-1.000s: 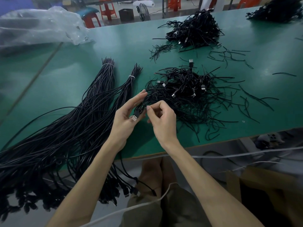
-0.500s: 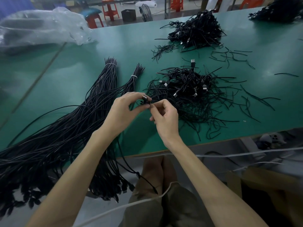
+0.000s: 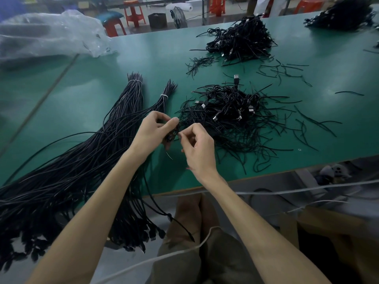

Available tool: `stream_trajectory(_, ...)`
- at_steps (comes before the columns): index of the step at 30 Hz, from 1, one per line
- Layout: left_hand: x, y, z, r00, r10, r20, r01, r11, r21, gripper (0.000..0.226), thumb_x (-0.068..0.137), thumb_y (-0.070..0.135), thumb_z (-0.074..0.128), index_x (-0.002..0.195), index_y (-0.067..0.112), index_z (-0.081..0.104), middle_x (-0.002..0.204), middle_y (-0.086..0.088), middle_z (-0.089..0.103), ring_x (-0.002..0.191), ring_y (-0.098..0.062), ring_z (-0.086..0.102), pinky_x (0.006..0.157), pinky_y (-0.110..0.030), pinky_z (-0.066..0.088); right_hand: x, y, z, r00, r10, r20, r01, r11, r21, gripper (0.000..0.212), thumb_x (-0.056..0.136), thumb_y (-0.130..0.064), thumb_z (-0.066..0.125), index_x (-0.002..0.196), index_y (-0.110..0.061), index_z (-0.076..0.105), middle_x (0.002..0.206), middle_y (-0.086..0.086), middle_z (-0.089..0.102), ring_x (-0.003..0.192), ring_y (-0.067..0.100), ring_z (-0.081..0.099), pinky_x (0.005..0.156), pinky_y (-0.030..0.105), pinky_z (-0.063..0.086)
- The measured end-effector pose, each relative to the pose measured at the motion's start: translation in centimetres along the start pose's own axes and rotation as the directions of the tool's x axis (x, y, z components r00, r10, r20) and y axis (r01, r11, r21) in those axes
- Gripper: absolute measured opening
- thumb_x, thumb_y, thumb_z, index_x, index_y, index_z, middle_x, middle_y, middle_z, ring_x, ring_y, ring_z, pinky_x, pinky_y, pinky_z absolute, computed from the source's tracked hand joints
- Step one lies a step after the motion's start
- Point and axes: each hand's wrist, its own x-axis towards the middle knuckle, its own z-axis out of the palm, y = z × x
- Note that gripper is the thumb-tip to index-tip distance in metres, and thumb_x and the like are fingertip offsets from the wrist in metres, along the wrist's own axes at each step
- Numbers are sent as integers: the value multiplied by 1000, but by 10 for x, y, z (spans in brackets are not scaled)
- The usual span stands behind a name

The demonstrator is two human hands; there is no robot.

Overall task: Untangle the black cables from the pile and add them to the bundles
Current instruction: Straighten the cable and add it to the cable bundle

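Note:
A tangled pile of black cables with silver plugs lies on the green table, right of centre. To its left stretch two long bundles of black cables tied with white bands, their ends hanging over the front edge. My left hand pinches a small coiled black cable at the pile's left rim. My right hand meets it there, thumb and forefinger closed on the same cable. A thin loose end pokes out below the two hands.
A second cable pile sits farther back, a third at the far right corner. Loose short cable pieces are scattered between them. A crumpled clear plastic bag lies at the back left. Red stools stand beyond the table.
Both hands have moved up and toward the pile's left rim. The silver plug seen in my left fingers a second ago is no longer visible; the cable now sits coiled between the hands.

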Motion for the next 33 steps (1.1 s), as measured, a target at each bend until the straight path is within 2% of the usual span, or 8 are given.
stream_trajectory(3, -2, -3, -5, 997, 78, 28, -78, 997, -16, 11, 104, 18, 62, 111, 10, 65, 68, 2, 65, 60, -10, 61, 54, -18, 49, 1, 1, 0, 1000, 17, -5, -17, 1000, 16, 17, 100, -11, 64, 84, -6, 59, 83, 7, 60, 69, 26, 61, 68, 48, 53)
stream_trajectory(12, -10, -6, -16, 931, 159, 327, -164, 986, -13, 60, 92, -25, 51, 141, 8, 58, 98, -13, 63, 89, -20, 67, 87, -33, 60, 4, 7, 0, 995, 80, -55, -78, 996, 45, 20, 100, -12, 64, 82, -8, 57, 76, 7, 62, 61, 19, 63, 59, 26, 46)
stream_trajectory(14, -10, -4, -15, 932, 159, 325, -172, 985, 9, 57, 90, -18, 63, 140, 10, 60, 102, -12, 66, 91, -18, 67, 91, -32, 58, 5, 7, -1, 995, 80, -53, -77, 996, 48, 19, 100, -11, 64, 82, -8, 57, 77, 8, 63, 62, 21, 64, 60, 30, 48)
stream_trajectory(17, -9, -3, -12, 940, 195, 280, -211, 977, 27, 37, 92, 2, 72, 127, 12, 69, 92, -2, 71, 75, -5, 67, 75, -23, 55, 4, 7, -1, 997, 75, -33, -73, 996, 49, 17, 100, -11, 64, 84, -7, 59, 78, 9, 63, 61, 18, 63, 60, 34, 51)
stream_trajectory(21, -7, -8, -6, 953, 278, 117, -298, 931, 213, 13, 94, 19, 73, 100, 12, 80, 85, 0, 61, 67, -11, 60, 65, -27, 46, 3, 4, -2, 998, 65, -17, -64, 997, 43, 15, 100, -9, 63, 85, -8, 58, 79, 7, 63, 62, 16, 62, 63, 39, 53)
stream_trajectory(25, -8, -10, -1, 928, 367, 58, -371, 903, 217, 15, 97, 17, 70, 95, 4, 77, 100, 1, 66, 88, -18, 63, 78, -38, 51, 1, -1, -2, 999, 1, -34, -1, 1000, 19, 17, 100, -10, 63, 85, -11, 56, 82, 6, 60, 69, 24, 61, 66, 49, 51)
stream_trajectory(29, -10, -10, 0, 915, 395, 82, -402, 909, 112, 10, 102, 13, 63, 101, 17, 71, 113, 10, 76, 99, -3, 70, 83, -21, 53, 0, -3, -2, 997, -49, -51, 50, 999, 9, 17, 101, -10, 63, 86, -12, 55, 85, 6, 58, 71, 28, 60, 66, 52, 51)
stream_trajectory(33, -9, -10, 4, 915, 397, 73, -403, 900, 163, 10, 105, 11, 57, 97, 9, 62, 87, 13, 72, 79, -8, 65, 70, -31, 53, 0, -2, -1, 997, -46, -63, 47, 999, 23, 17, 101, -11, 62, 86, -9, 55, 83, 6, 58, 70, 26, 59, 65, 49, 50)
